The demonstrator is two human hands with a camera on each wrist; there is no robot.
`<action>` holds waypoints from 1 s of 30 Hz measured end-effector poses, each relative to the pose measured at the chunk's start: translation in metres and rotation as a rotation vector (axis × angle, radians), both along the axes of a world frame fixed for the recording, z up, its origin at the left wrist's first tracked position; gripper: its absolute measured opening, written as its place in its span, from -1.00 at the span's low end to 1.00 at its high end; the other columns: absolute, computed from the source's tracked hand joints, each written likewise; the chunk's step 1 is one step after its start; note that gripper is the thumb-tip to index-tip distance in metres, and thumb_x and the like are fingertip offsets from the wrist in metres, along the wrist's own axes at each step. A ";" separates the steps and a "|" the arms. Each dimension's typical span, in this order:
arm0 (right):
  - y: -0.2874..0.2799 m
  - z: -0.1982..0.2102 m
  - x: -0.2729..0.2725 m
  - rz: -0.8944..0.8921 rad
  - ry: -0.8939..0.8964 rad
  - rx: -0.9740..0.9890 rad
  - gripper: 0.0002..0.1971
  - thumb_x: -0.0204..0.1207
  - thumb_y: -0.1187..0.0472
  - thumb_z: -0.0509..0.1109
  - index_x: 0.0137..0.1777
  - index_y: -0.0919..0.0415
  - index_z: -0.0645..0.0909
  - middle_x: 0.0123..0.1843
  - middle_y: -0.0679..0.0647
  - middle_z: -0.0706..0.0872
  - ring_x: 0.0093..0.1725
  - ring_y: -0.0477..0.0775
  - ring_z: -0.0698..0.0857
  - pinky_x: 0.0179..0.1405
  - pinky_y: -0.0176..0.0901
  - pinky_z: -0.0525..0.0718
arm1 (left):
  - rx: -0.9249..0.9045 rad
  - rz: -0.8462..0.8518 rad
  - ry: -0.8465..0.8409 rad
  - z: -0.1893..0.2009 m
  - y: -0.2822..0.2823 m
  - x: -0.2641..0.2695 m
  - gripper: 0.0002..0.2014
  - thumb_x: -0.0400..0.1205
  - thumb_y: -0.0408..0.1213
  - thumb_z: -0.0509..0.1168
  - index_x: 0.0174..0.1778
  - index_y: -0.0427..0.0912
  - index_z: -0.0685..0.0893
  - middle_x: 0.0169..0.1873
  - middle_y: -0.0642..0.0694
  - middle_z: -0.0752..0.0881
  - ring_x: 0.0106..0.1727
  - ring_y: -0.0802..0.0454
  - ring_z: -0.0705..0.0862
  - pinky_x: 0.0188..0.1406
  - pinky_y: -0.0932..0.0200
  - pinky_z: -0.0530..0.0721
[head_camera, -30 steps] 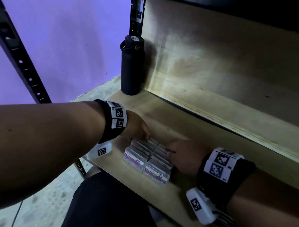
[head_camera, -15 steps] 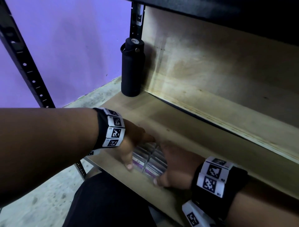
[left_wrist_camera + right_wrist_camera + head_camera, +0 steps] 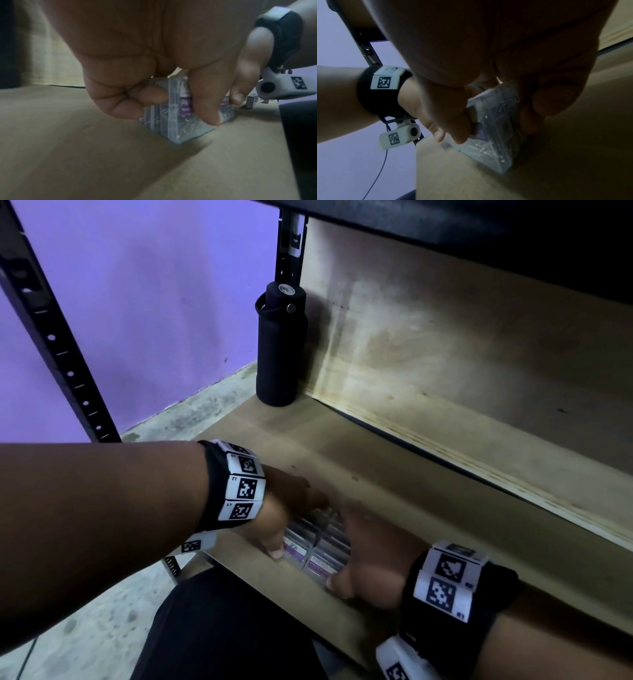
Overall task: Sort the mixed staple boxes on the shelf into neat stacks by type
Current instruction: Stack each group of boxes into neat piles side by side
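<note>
Several clear plastic staple boxes (image 3: pixel 313 549) with purple labels sit packed side by side near the front edge of the wooden shelf (image 3: pixel 428 508). My left hand (image 3: pixel 287 518) grips the left side of the group, thumb at the front and fingers curled over the far end. My right hand (image 3: pixel 363 556) grips the right side the same way. The left wrist view shows the clear boxes (image 3: pixel 173 115) pinched between thumb and fingers. In the right wrist view the boxes (image 3: pixel 494 129) stand clamped between thumb and fingers, resting on the shelf. Both hands hide most of the box tops.
A black bottle (image 3: pixel 277 344) stands at the shelf's back left corner beside a black upright post (image 3: pixel 291 241). A plywood back panel (image 3: pixel 462 354) runs behind. Another slotted post (image 3: pixel 51 337) rises at the left. Dark trousers (image 3: pixel 222 628) lie below the shelf edge.
Both hands have closed in around the group of boxes from the two sides; a second ago they only touched its far corners. The boxes are now largely covered.
</note>
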State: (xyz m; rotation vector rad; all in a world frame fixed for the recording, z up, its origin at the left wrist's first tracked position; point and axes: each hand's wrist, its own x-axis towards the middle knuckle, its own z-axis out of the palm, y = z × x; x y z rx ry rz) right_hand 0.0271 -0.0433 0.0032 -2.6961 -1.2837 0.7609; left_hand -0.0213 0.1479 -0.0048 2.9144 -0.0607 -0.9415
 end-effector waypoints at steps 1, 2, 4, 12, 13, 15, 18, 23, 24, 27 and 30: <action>0.000 0.000 0.000 0.002 -0.002 -0.003 -0.06 0.24 -0.20 0.59 0.61 -0.05 0.25 0.51 -0.01 0.50 0.39 0.11 0.58 0.35 0.08 0.59 | -0.014 0.001 -0.010 -0.001 0.002 0.000 0.15 0.34 0.06 0.65 0.74 0.10 0.06 0.61 -0.10 0.35 0.54 -0.14 0.45 0.48 -0.09 0.49; 0.000 0.000 0.000 0.001 -0.003 -0.003 -0.05 0.25 -0.19 0.59 0.61 -0.04 0.25 0.52 0.00 0.49 0.40 0.11 0.57 0.35 0.07 0.59 | -0.026 -0.002 -0.018 -0.002 0.003 0.001 0.15 0.33 0.07 0.65 0.74 0.10 0.08 0.60 -0.09 0.37 0.53 -0.13 0.46 0.48 -0.06 0.48; -0.001 0.001 0.000 0.003 -0.009 0.003 -0.07 0.25 -0.20 0.59 0.60 -0.03 0.27 0.51 0.00 0.50 0.38 0.10 0.58 0.33 0.06 0.60 | -0.050 -0.001 -0.019 -0.004 0.006 0.003 0.15 0.31 0.10 0.66 0.73 0.09 0.12 0.58 -0.08 0.41 0.52 -0.12 0.48 0.46 0.02 0.48; 0.001 -0.002 0.001 -0.028 -0.031 -0.033 -0.36 0.16 -0.23 0.61 0.20 0.01 0.57 0.10 -0.06 0.69 -0.03 0.03 0.73 0.04 0.07 0.74 | -0.062 -0.034 -0.019 -0.009 0.012 0.009 0.13 0.27 0.11 0.67 0.71 0.11 0.18 0.55 -0.02 0.48 0.49 -0.06 0.52 0.40 0.09 0.49; 0.001 -0.001 0.002 -0.027 -0.022 -0.032 -0.42 0.14 -0.22 0.61 0.12 0.00 0.60 0.02 -0.07 0.71 -0.10 0.02 0.74 -0.02 0.09 0.76 | -0.064 -0.045 -0.020 -0.008 0.012 0.011 0.12 0.28 0.09 0.68 0.70 0.10 0.20 0.54 -0.03 0.49 0.48 -0.06 0.53 0.41 0.06 0.51; 0.004 0.000 0.005 -0.020 -0.006 -0.036 -0.51 0.10 -0.18 0.60 -0.01 0.00 0.64 -0.10 -0.06 0.74 -0.20 0.02 0.76 -0.11 0.13 0.80 | -0.085 -0.069 -0.027 -0.005 0.012 0.013 0.07 0.29 0.06 0.69 0.68 0.05 0.27 0.49 -0.04 0.55 0.44 -0.06 0.57 0.40 0.04 0.54; 0.010 -0.004 0.010 0.012 -0.008 -0.066 -0.55 0.16 -0.14 0.61 -0.02 0.07 0.68 -0.10 -0.02 0.76 -0.20 0.06 0.77 -0.10 0.10 0.80 | -0.124 -0.095 -0.051 -0.002 0.014 0.017 -0.09 0.30 0.00 0.70 0.55 0.01 0.44 0.31 -0.01 0.68 0.29 0.00 0.66 0.20 0.21 0.55; 0.021 -0.015 0.036 0.049 -0.022 -0.122 -0.59 0.34 -0.03 0.61 0.08 0.20 0.68 -0.08 0.03 0.71 -0.19 0.02 0.72 -0.39 -0.18 0.58 | -0.038 -0.150 -0.087 -0.004 0.010 0.034 -0.27 0.33 -0.03 0.68 0.40 0.01 0.56 0.24 0.00 0.72 0.24 0.01 0.70 0.29 0.12 0.59; 0.024 -0.017 0.043 0.046 -0.016 -0.112 -0.63 0.34 -0.04 0.61 0.03 0.17 0.69 -0.15 -0.01 0.69 -0.28 -0.05 0.68 -0.45 -0.21 0.55 | -0.003 -0.152 -0.093 -0.005 0.010 0.039 -0.26 0.31 -0.01 0.69 0.39 0.03 0.56 0.24 0.01 0.72 0.23 0.00 0.71 0.29 0.11 0.60; 0.028 -0.024 0.058 0.022 -0.057 -0.073 -0.73 0.28 -0.08 0.62 -0.23 -0.02 0.61 -0.27 -0.16 0.61 -0.39 -0.20 0.57 -0.53 -0.28 0.46 | 0.152 -0.165 -0.177 -0.003 0.013 0.051 -0.17 0.18 0.21 0.64 0.39 0.20 0.54 0.22 0.08 0.71 0.16 -0.05 0.72 0.26 0.07 0.62; 0.033 -0.027 0.070 0.011 -0.042 -0.030 -0.71 0.28 -0.05 0.64 -0.10 0.00 0.67 -0.13 -0.11 0.71 -0.29 -0.14 0.63 -0.39 -0.28 0.52 | 0.276 -0.201 -0.221 -0.003 0.019 0.065 -0.12 0.11 0.37 0.56 0.38 0.23 0.54 0.21 0.08 0.67 0.14 -0.11 0.68 0.18 0.08 0.55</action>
